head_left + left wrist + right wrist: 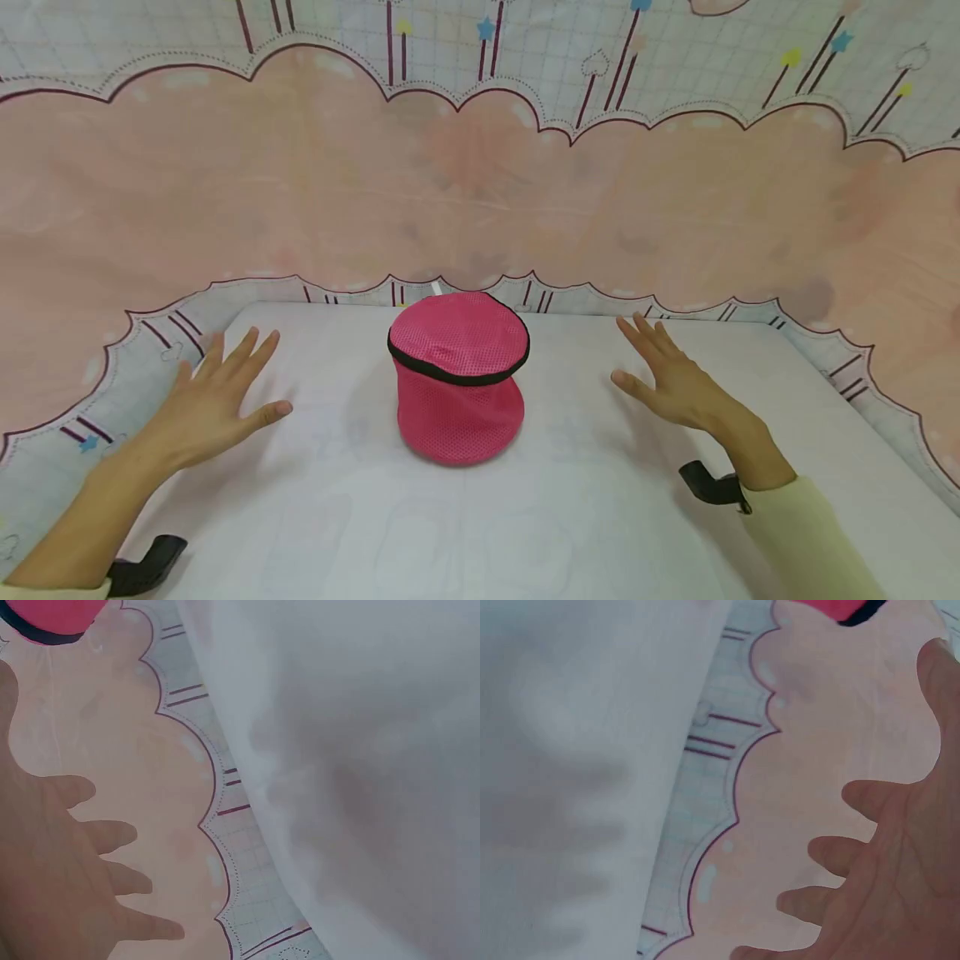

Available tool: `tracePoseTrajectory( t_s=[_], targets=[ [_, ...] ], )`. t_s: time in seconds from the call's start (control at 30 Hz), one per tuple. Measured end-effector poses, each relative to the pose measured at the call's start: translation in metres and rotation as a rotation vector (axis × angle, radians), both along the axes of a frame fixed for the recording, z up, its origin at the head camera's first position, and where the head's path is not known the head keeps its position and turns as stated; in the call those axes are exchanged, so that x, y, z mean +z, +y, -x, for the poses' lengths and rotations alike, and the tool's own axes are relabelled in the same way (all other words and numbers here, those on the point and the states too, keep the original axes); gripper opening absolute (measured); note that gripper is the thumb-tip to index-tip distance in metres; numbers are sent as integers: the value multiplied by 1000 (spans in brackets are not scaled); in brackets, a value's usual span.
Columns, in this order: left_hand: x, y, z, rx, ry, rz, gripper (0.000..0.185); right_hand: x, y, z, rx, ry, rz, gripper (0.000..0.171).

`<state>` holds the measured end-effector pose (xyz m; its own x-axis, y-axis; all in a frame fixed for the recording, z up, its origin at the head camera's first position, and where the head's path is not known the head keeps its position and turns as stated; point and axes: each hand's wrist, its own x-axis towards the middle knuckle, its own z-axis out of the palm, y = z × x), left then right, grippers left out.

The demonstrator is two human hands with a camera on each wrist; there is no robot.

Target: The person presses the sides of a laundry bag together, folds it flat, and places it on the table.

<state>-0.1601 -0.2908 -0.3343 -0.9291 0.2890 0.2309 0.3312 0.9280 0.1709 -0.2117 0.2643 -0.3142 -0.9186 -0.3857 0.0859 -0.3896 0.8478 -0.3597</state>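
From the head view, your left hand (213, 396) and right hand (671, 375) hover flat with fingers spread, holding nothing, on either side of the pink mesh laundry bag (457, 375) standing mid-table (600, 517), apart from both; it looks light, soft and collapsible, so take it by the black zip rim. At the left wrist, spread fingers (112, 836) grip nothing; the bag (56, 615) peeks in at top. At the right wrist, fingers (840, 851) are likewise spread; the bag (840, 607) shows at the top edge.
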Motion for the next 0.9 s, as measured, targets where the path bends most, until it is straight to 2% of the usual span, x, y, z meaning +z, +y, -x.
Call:
tracePoseTrajectory(
  t_s=[0.17, 0.5, 0.67, 0.8, 0.9],
  targets=[
    [7, 8, 6, -20, -53, -114, 87, 3, -8, 2, 54, -31, 106, 74],
    [22, 45, 17, -133, -142, -498, 76, -8, -28, 15, 125, -29, 261, 68],
    [28, 60, 18, -140, -180, -581, 73, -8, -44, 19, 148, -30, 347, 69],
    [34, 73, 22, -170, -250, -725, 71, -6, -53, 18, 175, -13, 414, 71],
    [37, 83, 26, -186, -272, -776, 73, -3, -59, 18, 194, -10, 440, 70]
  ],
)
